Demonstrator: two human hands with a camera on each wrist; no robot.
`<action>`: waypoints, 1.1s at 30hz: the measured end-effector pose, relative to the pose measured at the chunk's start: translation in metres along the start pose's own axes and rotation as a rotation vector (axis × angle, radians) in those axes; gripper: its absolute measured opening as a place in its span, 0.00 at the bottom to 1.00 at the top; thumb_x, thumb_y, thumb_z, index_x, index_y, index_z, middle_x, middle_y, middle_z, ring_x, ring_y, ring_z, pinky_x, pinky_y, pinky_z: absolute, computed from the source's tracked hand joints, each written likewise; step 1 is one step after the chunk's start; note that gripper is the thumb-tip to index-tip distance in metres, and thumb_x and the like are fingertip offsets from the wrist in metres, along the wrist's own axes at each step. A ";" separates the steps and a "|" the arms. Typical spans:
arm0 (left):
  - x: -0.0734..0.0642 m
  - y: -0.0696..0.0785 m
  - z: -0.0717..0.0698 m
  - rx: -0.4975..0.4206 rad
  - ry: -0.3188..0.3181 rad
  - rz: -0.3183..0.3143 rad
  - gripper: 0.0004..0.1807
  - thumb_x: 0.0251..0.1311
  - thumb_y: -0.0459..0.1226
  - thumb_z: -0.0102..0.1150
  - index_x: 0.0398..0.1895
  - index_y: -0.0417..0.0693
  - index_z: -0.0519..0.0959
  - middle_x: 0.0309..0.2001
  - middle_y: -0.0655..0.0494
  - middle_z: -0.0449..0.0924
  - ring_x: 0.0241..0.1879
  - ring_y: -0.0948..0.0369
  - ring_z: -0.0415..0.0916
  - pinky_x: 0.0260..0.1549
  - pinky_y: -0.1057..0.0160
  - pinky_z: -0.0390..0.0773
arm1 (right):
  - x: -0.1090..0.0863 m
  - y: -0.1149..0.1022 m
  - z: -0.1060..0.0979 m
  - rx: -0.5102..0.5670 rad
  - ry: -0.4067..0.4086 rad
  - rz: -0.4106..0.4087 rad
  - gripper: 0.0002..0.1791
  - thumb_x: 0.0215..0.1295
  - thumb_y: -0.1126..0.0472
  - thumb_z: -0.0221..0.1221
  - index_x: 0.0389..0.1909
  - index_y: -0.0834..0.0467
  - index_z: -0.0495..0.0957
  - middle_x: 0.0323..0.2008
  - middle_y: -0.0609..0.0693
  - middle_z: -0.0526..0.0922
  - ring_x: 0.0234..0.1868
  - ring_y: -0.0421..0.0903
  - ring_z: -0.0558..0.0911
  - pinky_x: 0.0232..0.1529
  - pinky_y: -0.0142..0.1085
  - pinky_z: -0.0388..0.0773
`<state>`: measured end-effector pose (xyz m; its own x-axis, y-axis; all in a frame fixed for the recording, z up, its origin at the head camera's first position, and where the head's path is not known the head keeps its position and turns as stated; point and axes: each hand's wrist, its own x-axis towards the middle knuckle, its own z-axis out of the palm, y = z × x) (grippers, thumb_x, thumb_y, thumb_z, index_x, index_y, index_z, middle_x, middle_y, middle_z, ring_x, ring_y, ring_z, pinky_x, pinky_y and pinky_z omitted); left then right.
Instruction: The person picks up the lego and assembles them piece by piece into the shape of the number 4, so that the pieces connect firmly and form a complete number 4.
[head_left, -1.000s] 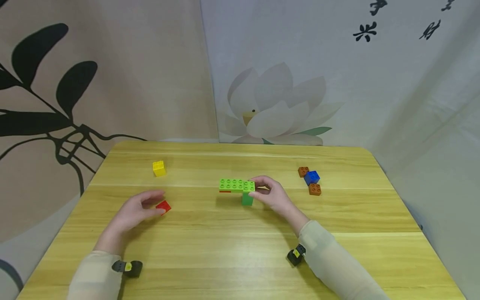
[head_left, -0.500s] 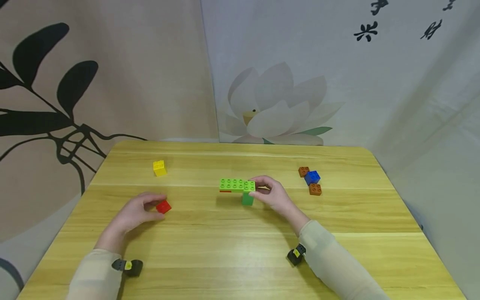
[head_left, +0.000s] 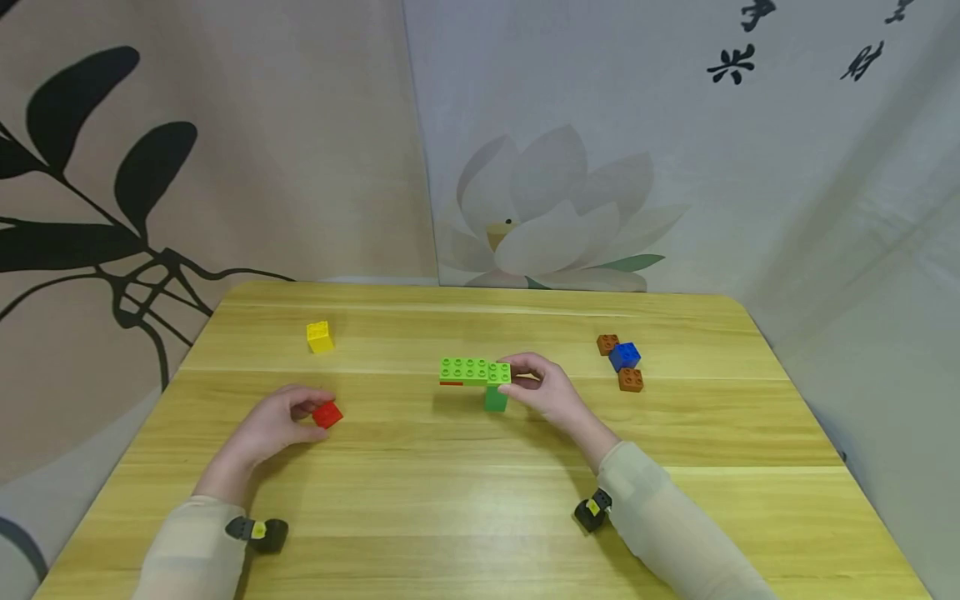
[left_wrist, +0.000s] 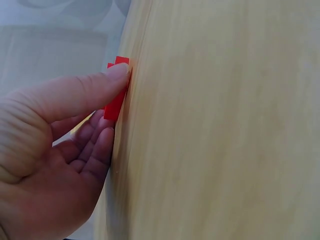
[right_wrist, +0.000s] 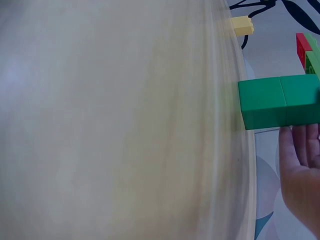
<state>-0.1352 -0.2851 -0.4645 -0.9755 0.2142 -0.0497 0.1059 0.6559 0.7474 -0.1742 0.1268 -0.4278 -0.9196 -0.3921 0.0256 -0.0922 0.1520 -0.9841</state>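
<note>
My left hand (head_left: pixel 277 425) pinches a red brick (head_left: pixel 327 414) between thumb and fingers, low over the left part of the table. In the left wrist view the thumb lies across the red brick (left_wrist: pixel 116 102). My right hand (head_left: pixel 551 392) grips the right end of a toy brick assembly (head_left: pixel 468 371) in the middle. Light green studded bricks form its top. A darker green column (right_wrist: pixel 280 101) of two stacked bricks stands under the right end. Beneath the left end shows a red brick (right_wrist: pixel 303 49), mostly hidden from above.
A yellow brick (head_left: pixel 319 337) sits at the back left of the wooden table (head_left: pixel 450 517). At the back right a blue brick (head_left: pixel 625 356) lies between two brown bricks (head_left: pixel 631 380). A printed cloth (head_left: pixel 337 167) hangs behind the table.
The left thumb and fingers have shifted slightly about the red brick, showing more of it; the brick has barely moved. The right hand and green assembly stay in place.
</note>
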 end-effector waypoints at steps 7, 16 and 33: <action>0.000 0.003 0.002 0.016 0.029 -0.007 0.25 0.44 0.34 0.71 0.50 0.40 0.77 0.46 0.47 0.75 0.43 0.54 0.71 0.42 0.60 0.72 | 0.001 0.002 -0.001 0.011 -0.003 0.010 0.21 0.57 0.68 0.62 0.52 0.67 0.73 0.49 0.61 0.75 0.53 0.59 0.73 0.49 0.33 0.75; 0.002 0.005 0.002 0.016 0.023 0.019 0.23 0.45 0.33 0.70 0.48 0.39 0.78 0.45 0.47 0.76 0.42 0.54 0.72 0.41 0.60 0.73 | 0.001 0.002 -0.001 0.018 -0.003 0.015 0.21 0.57 0.68 0.63 0.51 0.67 0.73 0.48 0.60 0.75 0.52 0.59 0.74 0.48 0.34 0.75; 0.000 0.012 0.000 0.019 0.016 0.008 0.22 0.46 0.30 0.68 0.49 0.37 0.78 0.46 0.44 0.76 0.42 0.53 0.72 0.41 0.56 0.73 | 0.001 0.001 -0.001 0.007 -0.009 0.032 0.20 0.57 0.68 0.63 0.51 0.67 0.73 0.48 0.59 0.75 0.52 0.57 0.74 0.49 0.33 0.75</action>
<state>-0.1345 -0.2777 -0.4555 -0.9776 0.2079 -0.0329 0.1172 0.6677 0.7352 -0.1761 0.1275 -0.4283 -0.9184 -0.3957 -0.0073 -0.0604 0.1585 -0.9855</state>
